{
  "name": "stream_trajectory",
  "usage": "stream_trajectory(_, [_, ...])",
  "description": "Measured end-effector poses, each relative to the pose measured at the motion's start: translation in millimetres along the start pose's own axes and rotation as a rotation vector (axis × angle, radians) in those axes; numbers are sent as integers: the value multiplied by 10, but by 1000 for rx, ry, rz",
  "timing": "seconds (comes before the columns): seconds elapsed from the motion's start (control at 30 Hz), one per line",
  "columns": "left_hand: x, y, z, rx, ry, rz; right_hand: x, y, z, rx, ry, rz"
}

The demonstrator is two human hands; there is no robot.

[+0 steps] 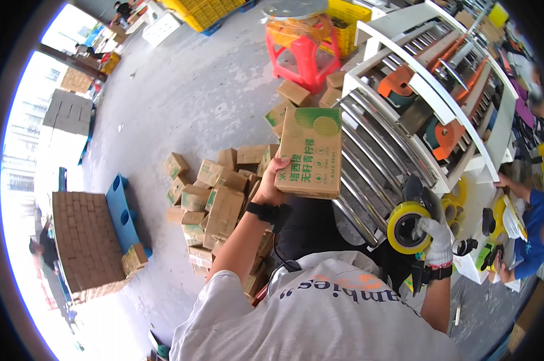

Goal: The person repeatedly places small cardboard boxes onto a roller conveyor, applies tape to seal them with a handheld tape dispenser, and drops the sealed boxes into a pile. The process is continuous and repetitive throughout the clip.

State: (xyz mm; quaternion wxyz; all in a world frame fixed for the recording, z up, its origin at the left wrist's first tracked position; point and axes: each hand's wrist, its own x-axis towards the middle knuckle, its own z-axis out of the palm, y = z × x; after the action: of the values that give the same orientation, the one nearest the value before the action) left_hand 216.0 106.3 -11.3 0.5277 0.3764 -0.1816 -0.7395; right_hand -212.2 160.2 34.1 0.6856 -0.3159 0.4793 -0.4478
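Observation:
My left hand (pixel 273 180) grips a printed cardboard box (pixel 314 153) by its near left edge, thumb on top. The box bears green print and writing; it is held up at the left end of a roller conveyor (pixel 366 158). On the other side, my right hand (pixel 436 241), in a white knitted glove, holds a tape dispenser (pixel 418 189) loaded with a wide roll of yellowish tape (pixel 393 230). Its fingers reach into the roll's core. The dispenser is near the front corner of the conveyor, apart from the box. Part of its handle is hidden.
Many similar boxes (pixel 224 207) lie heaped on the floor to the left. A carton-sealing machine (pixel 438 94) with orange parts stands over the rollers. Behind are a red plastic stool (pixel 303 58) and yellow crates (pixel 206 13). A co-worker in blue (pixel 533 230) is at right beside tape rolls (pixel 457 192).

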Motion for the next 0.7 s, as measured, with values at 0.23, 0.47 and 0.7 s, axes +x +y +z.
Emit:
stream_trajectory(0.23, [-1225, -131, -700, 61, 440, 362, -2, 364, 262, -274, -120, 11])
stream_trajectory(0.47, [-2475, 78, -2087, -157, 851, 716, 161, 420, 304, -553, -277, -96])
stream_trajectory(0.7, [-3176, -430, -3587, 724, 1593, -206, 160, 529, 564, -585, -372, -73])
